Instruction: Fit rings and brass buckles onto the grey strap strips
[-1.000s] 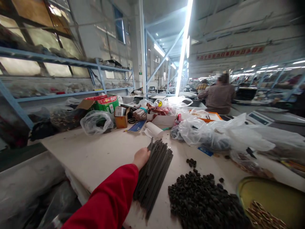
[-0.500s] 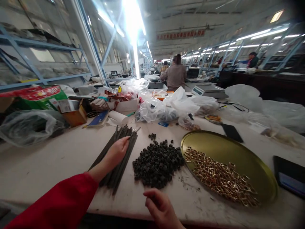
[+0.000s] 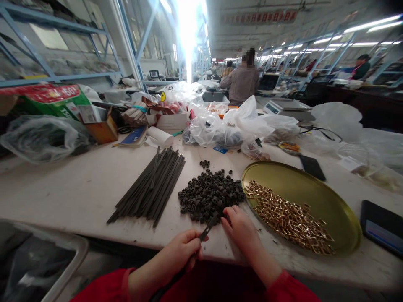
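Note:
My left hand (image 3: 188, 247) is closed around a dark strap (image 3: 206, 231) with a slot near its end. The strap's lower part runs down toward my lap, and its tip points at the pile of small black loops (image 3: 208, 193). At the pile's near right edge, my right hand (image 3: 237, 224) has thumb and fingers pinched close to the strap's tip. Something small and dark shows at those fingertips, too small to make out. Left of the loops lies a bundle of dark straps (image 3: 147, 188), with one strap askew on top.
A gold oval tray (image 3: 302, 184) holding gold-coloured metal buckles (image 3: 289, 218) stands to the right. Beyond it lies a black phone-like device (image 3: 382, 228). Clear plastic bags (image 3: 233, 121) line the back. A white-rimmed bin (image 3: 78, 251) sits below the table's left edge. A person (image 3: 242, 79) sits farther off.
My left hand has come back from the strap bundle toward me, now with a strap in it. My right hand has moved up and right to the loop pile, its fingers now pinched. The view has tilted down.

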`<action>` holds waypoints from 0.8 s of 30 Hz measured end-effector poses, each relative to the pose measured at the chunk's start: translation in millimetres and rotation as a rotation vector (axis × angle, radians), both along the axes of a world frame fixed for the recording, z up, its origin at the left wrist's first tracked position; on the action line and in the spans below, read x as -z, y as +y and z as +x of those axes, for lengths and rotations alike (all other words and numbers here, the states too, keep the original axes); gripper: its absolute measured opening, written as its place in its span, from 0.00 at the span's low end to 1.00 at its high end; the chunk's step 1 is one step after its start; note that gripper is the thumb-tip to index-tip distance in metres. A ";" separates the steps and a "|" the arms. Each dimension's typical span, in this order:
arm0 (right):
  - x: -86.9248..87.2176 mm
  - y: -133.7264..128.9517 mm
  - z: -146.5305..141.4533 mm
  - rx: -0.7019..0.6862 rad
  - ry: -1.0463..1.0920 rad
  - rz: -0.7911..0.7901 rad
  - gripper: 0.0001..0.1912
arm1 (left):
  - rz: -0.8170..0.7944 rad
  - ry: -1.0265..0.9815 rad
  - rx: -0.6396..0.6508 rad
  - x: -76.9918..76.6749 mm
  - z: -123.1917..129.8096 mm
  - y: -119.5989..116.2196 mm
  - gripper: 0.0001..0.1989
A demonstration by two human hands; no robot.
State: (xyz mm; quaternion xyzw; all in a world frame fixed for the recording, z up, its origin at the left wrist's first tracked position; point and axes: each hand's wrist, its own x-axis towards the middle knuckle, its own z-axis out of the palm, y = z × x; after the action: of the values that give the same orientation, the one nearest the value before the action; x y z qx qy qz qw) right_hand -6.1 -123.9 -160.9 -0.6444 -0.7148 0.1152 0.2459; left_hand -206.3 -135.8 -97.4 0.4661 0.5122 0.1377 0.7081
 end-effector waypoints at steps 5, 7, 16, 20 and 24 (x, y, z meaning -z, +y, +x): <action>4.8 3.9 -0.4 -0.053 -0.030 0.014 0.06 | -0.087 -0.098 -0.025 2.1 -2.3 -2.9 0.13; 5.8 3.3 0.5 -0.058 -0.028 0.020 0.07 | -0.113 -0.129 -0.035 4.7 -2.6 -3.9 0.12; 2.9 -33.3 13.4 0.115 0.303 -0.058 0.16 | -0.189 -0.207 -0.050 17.3 -3.8 -5.9 0.14; -6.6 -48.3 10.6 0.240 0.758 -0.237 0.15 | -0.209 -0.222 -0.016 15.7 0.1 -10.0 0.16; -8.4 -57.2 1.1 0.334 1.248 -0.415 0.16 | -0.155 -0.196 0.043 4.0 3.8 -14.3 0.15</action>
State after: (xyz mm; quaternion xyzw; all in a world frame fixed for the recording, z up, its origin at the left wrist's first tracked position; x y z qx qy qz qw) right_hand -5.1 -181.1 -152.5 -0.5928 -0.2931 0.5609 0.4980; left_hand -202.5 -150.2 -101.4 0.4053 0.4397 0.1275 0.7913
